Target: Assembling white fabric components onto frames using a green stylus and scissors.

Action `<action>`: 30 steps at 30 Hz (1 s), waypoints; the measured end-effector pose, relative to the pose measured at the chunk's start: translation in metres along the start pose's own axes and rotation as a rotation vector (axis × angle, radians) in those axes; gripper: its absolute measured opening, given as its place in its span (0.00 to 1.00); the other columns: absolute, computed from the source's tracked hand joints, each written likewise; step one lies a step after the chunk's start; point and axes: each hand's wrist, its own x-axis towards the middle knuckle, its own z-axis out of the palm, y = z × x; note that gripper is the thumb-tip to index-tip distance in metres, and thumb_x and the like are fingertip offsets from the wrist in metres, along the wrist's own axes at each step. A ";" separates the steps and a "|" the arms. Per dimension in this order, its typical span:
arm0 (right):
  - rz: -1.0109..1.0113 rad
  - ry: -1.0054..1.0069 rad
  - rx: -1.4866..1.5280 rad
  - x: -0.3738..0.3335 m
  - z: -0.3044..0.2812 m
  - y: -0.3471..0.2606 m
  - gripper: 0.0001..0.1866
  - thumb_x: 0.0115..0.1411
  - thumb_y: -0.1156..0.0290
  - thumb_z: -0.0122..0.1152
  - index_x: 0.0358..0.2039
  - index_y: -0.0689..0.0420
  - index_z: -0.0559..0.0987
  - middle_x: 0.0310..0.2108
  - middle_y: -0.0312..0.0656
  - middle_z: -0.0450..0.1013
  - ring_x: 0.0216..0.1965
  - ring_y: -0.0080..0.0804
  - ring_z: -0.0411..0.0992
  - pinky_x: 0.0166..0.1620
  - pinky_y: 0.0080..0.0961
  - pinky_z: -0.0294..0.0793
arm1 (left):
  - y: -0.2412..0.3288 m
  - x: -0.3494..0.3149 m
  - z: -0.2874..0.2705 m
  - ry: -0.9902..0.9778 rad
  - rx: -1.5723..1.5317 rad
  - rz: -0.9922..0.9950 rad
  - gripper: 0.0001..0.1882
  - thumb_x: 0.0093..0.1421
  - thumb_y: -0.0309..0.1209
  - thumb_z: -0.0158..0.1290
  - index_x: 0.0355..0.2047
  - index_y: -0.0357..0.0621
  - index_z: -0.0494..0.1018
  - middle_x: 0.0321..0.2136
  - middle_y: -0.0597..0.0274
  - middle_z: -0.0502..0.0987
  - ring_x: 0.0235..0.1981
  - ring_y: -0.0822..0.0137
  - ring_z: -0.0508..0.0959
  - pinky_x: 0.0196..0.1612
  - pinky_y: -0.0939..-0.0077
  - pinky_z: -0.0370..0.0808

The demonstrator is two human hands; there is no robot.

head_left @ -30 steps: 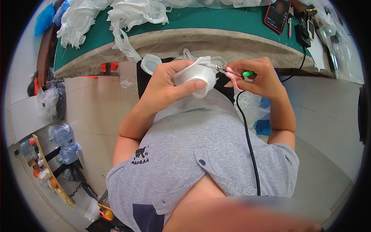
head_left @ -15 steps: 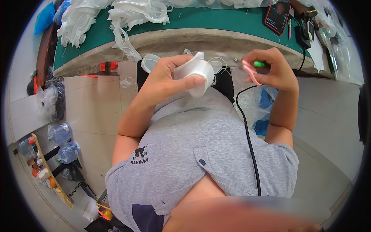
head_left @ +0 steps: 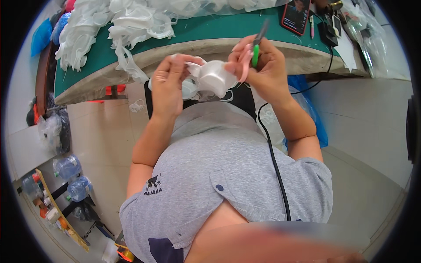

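Observation:
A white, shiny cup-shaped fabric piece hangs between my hands in front of my waist. My left hand pinches the narrow end of it, fingers closed. My right hand is wrapped round a pair of scissors with pink and green handles, their dark blades pointing up and away. The right thumb and fingertips also meet the right edge of the white piece. More white cup-shaped pieces lie on my lap under my hands, partly hidden.
A heap of white pieces covers the far left of the green table, some hanging over its edge. A phone, a pen and a black charger lie far right. A black cable runs down my front.
My right hand has come left to the white piece, and the scissors' blades now point up. My left hand has shifted its grip to the piece's end. The whole view has turned slightly.

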 end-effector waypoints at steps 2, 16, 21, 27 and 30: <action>-0.002 0.105 0.144 0.003 -0.008 -0.008 0.16 0.51 0.81 0.66 0.39 0.58 0.72 0.28 0.35 0.72 0.26 0.14 0.68 0.27 0.10 0.65 | 0.005 0.002 -0.002 0.014 -0.091 -0.009 0.13 0.67 0.37 0.44 0.34 0.41 0.72 0.30 0.57 0.78 0.37 0.65 0.78 0.44 0.72 0.73; 0.137 0.322 0.504 0.018 -0.068 -0.018 0.13 0.61 0.66 0.58 0.45 0.56 0.75 0.20 0.22 0.62 0.17 0.06 0.52 0.20 0.05 0.52 | 0.045 -0.003 -0.039 -0.208 1.093 -0.130 0.13 0.62 0.38 0.51 0.30 0.39 0.73 0.18 0.61 0.71 0.20 0.67 0.71 0.25 0.74 0.67; 0.220 0.401 0.620 0.017 -0.066 -0.020 0.16 0.61 0.70 0.56 0.49 0.57 0.73 0.22 0.22 0.60 0.18 0.07 0.51 0.19 0.08 0.48 | 0.038 -0.006 -0.010 -0.043 1.524 0.465 0.22 0.56 0.43 0.56 0.44 0.39 0.71 0.45 0.53 0.74 0.47 0.50 0.71 0.49 0.62 0.67; 0.367 0.064 0.910 0.019 -0.050 -0.002 0.11 0.60 0.75 0.53 0.44 0.53 0.72 0.18 0.22 0.55 0.17 0.09 0.50 0.19 0.11 0.45 | -0.003 0.026 0.030 -0.629 0.406 0.098 0.27 0.54 0.44 0.60 0.47 0.39 0.69 0.47 0.57 0.72 0.51 0.64 0.70 0.57 0.69 0.63; 0.452 0.445 0.909 0.035 -0.037 -0.012 0.11 0.62 0.74 0.53 0.45 0.56 0.74 0.21 0.24 0.62 0.18 0.11 0.55 0.21 0.08 0.55 | -0.006 0.029 0.015 -0.668 0.080 -0.295 0.28 0.54 0.43 0.62 0.49 0.41 0.68 0.46 0.57 0.72 0.50 0.68 0.70 0.56 0.73 0.64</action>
